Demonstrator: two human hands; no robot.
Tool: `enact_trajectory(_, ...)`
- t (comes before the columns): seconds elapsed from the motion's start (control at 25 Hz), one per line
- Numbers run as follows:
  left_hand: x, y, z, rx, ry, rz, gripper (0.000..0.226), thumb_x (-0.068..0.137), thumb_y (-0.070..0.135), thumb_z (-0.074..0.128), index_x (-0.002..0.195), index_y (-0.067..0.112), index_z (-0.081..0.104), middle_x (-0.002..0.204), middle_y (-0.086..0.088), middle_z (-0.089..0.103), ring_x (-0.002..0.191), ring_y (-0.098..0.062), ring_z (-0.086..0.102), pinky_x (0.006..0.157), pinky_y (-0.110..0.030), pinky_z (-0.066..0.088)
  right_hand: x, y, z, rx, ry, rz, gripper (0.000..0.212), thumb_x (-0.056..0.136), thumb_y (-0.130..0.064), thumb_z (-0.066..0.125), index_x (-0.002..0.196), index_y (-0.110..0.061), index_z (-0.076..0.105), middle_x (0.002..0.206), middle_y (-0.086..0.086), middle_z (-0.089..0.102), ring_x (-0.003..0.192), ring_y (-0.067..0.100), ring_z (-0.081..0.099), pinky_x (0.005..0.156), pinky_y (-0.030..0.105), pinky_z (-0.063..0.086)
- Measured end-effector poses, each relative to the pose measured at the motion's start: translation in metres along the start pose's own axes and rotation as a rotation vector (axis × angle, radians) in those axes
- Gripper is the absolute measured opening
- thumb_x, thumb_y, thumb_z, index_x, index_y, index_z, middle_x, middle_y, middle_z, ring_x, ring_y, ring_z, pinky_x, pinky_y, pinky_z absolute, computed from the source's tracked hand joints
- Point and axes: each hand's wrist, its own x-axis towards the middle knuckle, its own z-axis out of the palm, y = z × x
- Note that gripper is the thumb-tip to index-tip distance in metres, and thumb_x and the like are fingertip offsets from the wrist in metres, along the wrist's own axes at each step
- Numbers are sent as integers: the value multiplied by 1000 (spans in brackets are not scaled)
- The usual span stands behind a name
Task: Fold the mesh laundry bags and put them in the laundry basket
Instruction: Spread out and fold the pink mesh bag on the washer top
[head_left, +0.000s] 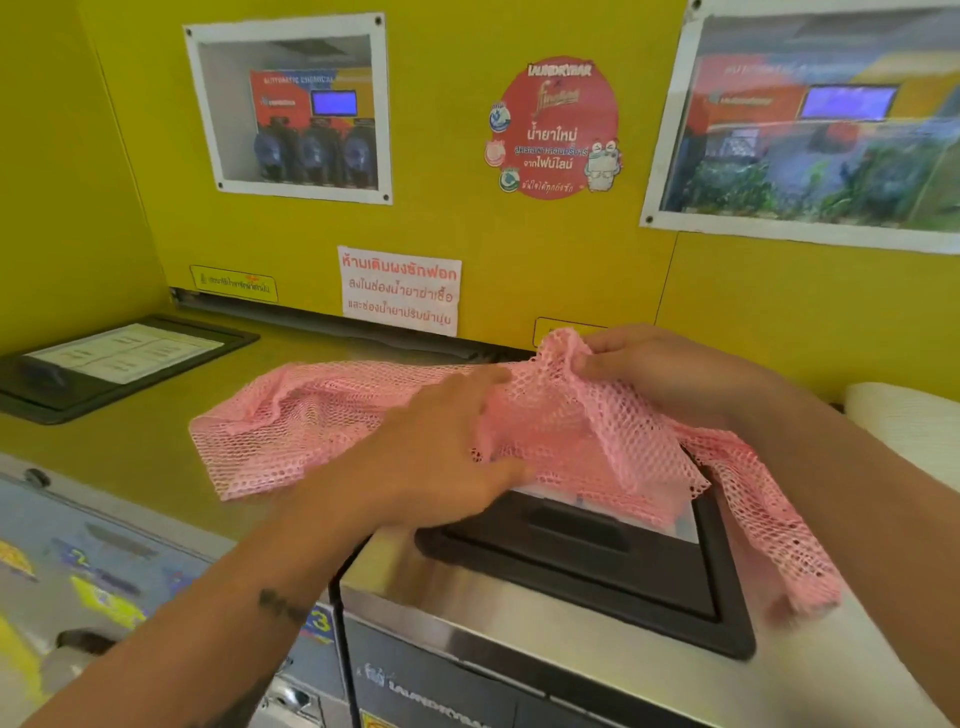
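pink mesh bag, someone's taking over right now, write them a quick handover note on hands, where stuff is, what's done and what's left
Left hand: flat, fingers straight, pressing the pink mesh laundry bag onto the washing machine top.
Right hand: pinching a bunched far edge of the bag, lifted.
Bag: spread across the machine tops, its right end draped over the black detergent drawer lid.
Done: bag laid out.
Left: finish the fold, put it in the laundry basket, which is not in view.

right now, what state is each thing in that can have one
pink mesh laundry bag: unfolded, crumpled, spread over both machine tops
left hand: flat on the bag, pressing
right hand: pinching the bag's far edge, lifted
black dispenser lid on the steel machine: closed, partly covered by the bag
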Motion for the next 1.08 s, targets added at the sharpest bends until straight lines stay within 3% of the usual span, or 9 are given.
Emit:
enact_trajectory(0.08,3,-7,23,101,-150,-101,86,82,41,69,149,39,16,126,2,60,111,-20,58,93,-43,48,-3,4,-1,39,-102,-4,25,100,-20,52,116,-13,70,110,8,76,103,26,71,94,42,52)
enact_trajectory(0.2,0,-26,23,76,-41,-148,63,83,14,58,134,38,31,93,-3,63,84,-22,61,74,-39,51,-13,11,-12,-194,-236,-74,26,99,-26,55,113,-9,70,114,15,72,111,35,65,107,54,41)
enact_trajectory(0.36,-25,-20,-30,92,-200,-258,30,81,17,55,93,42,66,107,16,63,112,-11,58,86,-23,39,-32,0,-26,-70,-593,-106,44,92,-31,64,127,-5,63,116,26,66,104,40,63,104,52,46)
enact_trajectory(0.44,-37,-11,-61,81,-455,-395,36,74,25,59,92,53,72,115,26,64,114,1,56,91,-20,41,-25,-1,-32,-87,-477,-104,33,95,-23,62,127,-17,65,116,11,71,107,26,67,95,41,52)
enact_trajectory(0.52,-42,6,-76,-117,-390,-457,33,70,31,63,86,58,73,117,23,67,112,5,58,94,-19,44,-2,15,-33,-365,-199,-95,30,95,-21,60,124,-28,65,117,-5,67,112,18,61,88,33,49)
enact_trajectory(0.68,-22,34,-22,11,-38,-388,34,89,54,55,122,47,59,137,16,56,124,-9,51,110,-43,36,37,61,-7,-858,-295,78,51,95,-36,44,143,-21,46,153,0,42,136,22,42,108,36,37)
enact_trajectory(0.84,-10,34,48,209,-299,-438,69,83,69,46,146,45,33,160,6,25,146,-26,26,117,-55,23,52,72,-1,-1076,-168,223,72,83,-62,41,142,-21,46,152,5,46,134,30,45,109,47,37)
enact_trajectory(0.96,-12,27,40,0,-107,-372,45,93,46,54,136,37,52,146,8,48,131,-15,46,111,-40,35,59,65,3,-1176,19,236,63,82,-51,49,139,-22,49,144,6,51,128,33,48,107,52,36)
enact_trajectory(1.08,-11,11,18,-61,102,-331,32,96,22,53,125,31,62,129,9,61,114,-8,57,103,-38,45,64,72,17,-904,-149,110,70,91,-47,40,155,-24,23,163,8,25,147,31,28,118,51,25)
